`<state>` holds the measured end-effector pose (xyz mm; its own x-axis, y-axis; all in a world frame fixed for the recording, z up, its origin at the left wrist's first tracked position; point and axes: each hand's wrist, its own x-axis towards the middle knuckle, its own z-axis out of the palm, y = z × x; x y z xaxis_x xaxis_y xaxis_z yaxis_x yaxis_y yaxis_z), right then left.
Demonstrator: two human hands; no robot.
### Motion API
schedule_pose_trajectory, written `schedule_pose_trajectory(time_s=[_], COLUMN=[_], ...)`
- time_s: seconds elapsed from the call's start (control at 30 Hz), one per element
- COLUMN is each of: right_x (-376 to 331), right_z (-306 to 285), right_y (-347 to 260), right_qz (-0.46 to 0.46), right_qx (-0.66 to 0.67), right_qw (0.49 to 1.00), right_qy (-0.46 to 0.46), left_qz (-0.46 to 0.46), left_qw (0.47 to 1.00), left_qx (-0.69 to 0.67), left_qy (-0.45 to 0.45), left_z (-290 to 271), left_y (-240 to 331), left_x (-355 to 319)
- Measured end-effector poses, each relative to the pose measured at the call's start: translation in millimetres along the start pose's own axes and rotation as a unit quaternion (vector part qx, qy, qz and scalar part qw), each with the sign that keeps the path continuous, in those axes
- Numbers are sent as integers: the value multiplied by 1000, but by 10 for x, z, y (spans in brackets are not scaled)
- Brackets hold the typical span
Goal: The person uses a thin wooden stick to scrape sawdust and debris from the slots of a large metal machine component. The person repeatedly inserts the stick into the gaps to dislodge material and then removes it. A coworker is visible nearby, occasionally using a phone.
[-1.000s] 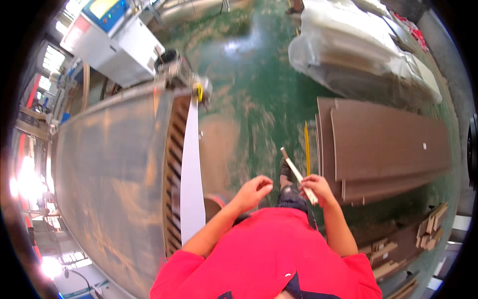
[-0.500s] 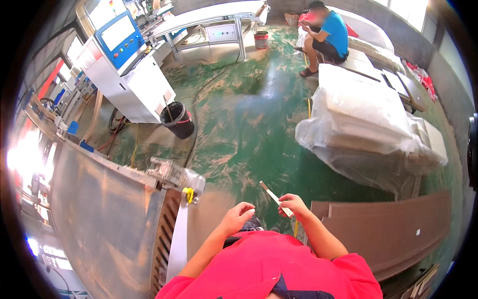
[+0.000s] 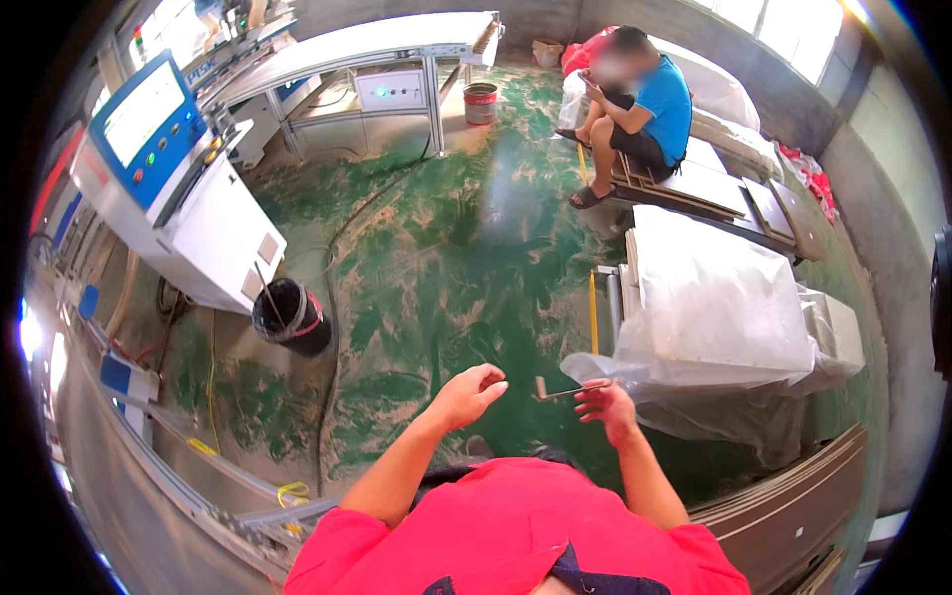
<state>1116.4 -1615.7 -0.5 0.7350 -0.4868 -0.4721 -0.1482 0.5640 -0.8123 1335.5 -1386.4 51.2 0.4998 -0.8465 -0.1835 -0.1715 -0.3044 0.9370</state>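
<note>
My right hand [image 3: 609,409] holds a thin, narrow strip [image 3: 561,394] between thumb and fingers. The strip points left and has a short brown block-like end [image 3: 540,388]; its exact kind is unclear. To its left, my left hand [image 3: 470,397] hangs in the air with fingers loosely bent and a gap by the thumb. Nothing shows in it. Both hands are in front of my red shirt, above the green floor. Close beyond my right hand lies the edge of a clear plastic sheet [image 3: 645,375] draped over a stack of boards.
A white and blue control cabinet [image 3: 188,228] and a black bucket [image 3: 297,322] stand left. Ahead are a long machine table [image 3: 347,40] and a metal pail [image 3: 480,104]. Someone in a blue shirt [image 3: 662,104] sits on boards. Brown panels [image 3: 793,506] lie at lower right.
My view has moved forward past the machine on the left, and the plastic-covered stack is nearer. The strip has turned from slanting to nearly level, still in my right hand.
</note>
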Motion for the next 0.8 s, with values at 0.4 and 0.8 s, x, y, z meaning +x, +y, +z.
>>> schedule_pose_trajectory(time_s=[0.4,0.8], right_x=[3647,7342], right_z=[234,769], right_y=[-1471,-3860], right_qz=[-156,-222], right_qx=[-541,-484], right_qw=[801,831], right_qy=[204,165], left_qz=[-139,-608], left_qw=[971,767], left_qx=[178,-123], left_qy=[77,164], left_z=[-1852,-3253], left_y=[-1244,-3075], left_x=[3372,4304])
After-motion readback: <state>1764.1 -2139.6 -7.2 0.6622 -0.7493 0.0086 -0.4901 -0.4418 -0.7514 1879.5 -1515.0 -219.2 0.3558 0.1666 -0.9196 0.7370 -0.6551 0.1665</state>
